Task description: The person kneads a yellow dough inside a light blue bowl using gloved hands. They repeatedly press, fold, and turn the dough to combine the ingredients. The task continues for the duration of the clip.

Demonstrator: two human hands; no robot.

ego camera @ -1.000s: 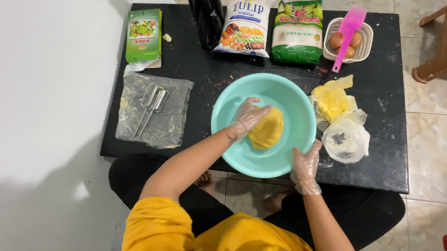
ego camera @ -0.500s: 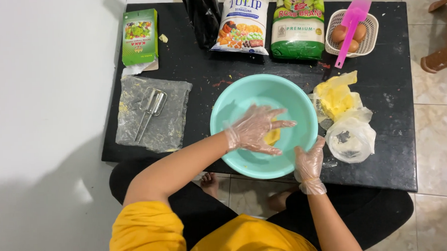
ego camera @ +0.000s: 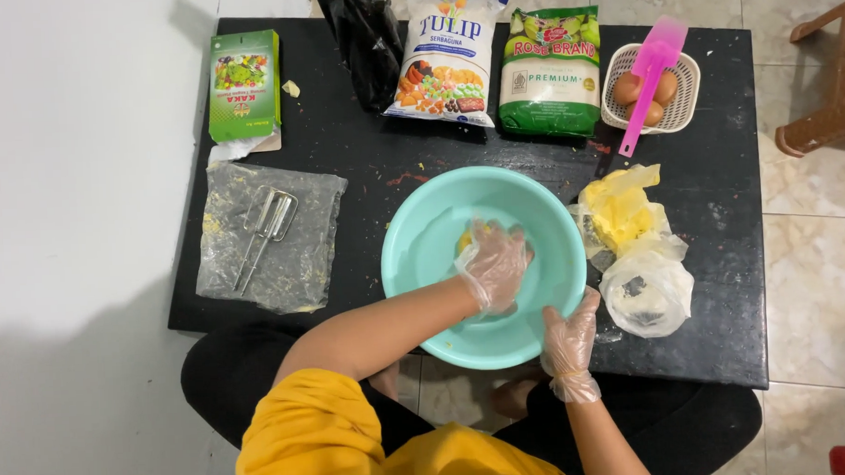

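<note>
A teal plastic bowl [ego camera: 413, 230] stands on the black table [ego camera: 345, 156] in front of me. Both my hands wear clear plastic gloves. My left hand [ego camera: 494, 265] is inside the bowl, pressed down with curled fingers over a lump of yellow dough [ego camera: 464, 238]; only a small yellow edge shows past the fingers. At the bowl's near right side, my right hand [ego camera: 568, 334] grips the rim.
Left of the bowl, two metal mixer beaters [ego camera: 265, 229] lie on a plastic sheet [ego camera: 302, 260]. Behind it are a green box [ego camera: 244, 84], a black bag [ego camera: 364, 38], a flour bag [ego camera: 449, 59], a green bag [ego camera: 550, 69] and an egg basket [ego camera: 684, 88] with a pink spatula [ego camera: 653, 75]. Crumpled plastic bags [ego camera: 644, 277] lie right; a wooden chair [ego camera: 834, 83] stands beyond.
My left hand has moved from the dough's left side onto its top and now covers it. My right hand stays on the bowl's rim.
</note>
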